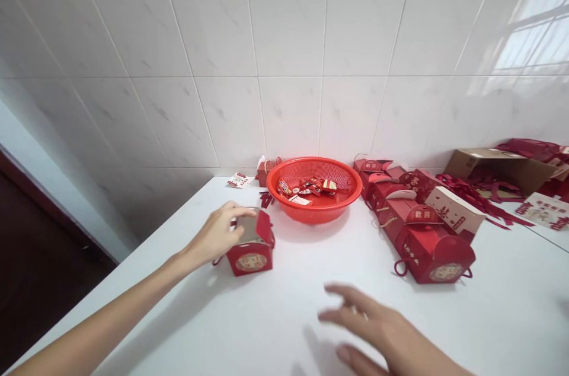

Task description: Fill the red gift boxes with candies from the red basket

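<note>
White tiles back the table. Left hand grasps the open red gift box; right hand hovers released, fingers spread. Filling seems underway; candies wait in the red basket.

Your right hand is blurred and cut off by the bottom edge; your left hand hides part of the small red box; the wrappers in the red basket are too small to read; the cardboard box runs past the right edge.
</note>
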Action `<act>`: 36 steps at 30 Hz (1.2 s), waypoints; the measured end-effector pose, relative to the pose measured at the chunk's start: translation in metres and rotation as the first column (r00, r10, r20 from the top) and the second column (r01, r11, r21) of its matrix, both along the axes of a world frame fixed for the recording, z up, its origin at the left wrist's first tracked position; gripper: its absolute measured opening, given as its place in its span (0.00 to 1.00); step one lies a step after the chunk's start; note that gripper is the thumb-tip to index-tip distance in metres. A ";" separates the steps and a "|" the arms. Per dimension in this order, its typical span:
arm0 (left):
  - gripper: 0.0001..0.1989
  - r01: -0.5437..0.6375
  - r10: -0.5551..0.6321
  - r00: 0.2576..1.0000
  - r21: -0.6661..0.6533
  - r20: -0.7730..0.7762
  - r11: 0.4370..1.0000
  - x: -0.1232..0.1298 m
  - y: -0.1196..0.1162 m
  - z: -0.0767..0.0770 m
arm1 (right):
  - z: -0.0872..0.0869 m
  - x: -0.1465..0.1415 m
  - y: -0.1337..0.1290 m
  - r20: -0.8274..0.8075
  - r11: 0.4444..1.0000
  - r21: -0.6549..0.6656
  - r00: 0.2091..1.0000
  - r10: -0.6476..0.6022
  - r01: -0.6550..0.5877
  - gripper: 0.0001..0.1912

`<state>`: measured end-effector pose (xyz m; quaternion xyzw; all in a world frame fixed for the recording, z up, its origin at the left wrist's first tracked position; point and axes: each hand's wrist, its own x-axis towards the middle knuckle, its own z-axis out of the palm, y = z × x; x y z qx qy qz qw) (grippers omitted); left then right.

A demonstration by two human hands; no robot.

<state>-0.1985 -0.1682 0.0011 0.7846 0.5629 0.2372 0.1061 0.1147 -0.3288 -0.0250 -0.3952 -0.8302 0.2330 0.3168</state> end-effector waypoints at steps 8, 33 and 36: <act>0.27 0.379 -0.386 0.916 0.082 0.107 0.922 0.072 -0.017 -0.008 | 0.030 -0.046 0.101 0.260 0.991 0.070 0.957 -0.132 0.118 0.17; 0.62 0.329 -0.415 0.908 -0.524 -0.053 0.786 0.061 -0.026 -0.010 | -0.003 0.014 0.108 0.343 0.942 -0.309 0.939 -0.019 0.132 0.37; 0.60 0.302 -0.406 0.908 -0.503 -0.109 0.810 0.062 -0.021 -0.010 | -0.005 0.014 0.112 0.336 0.936 -0.327 0.942 -0.011 0.128 0.38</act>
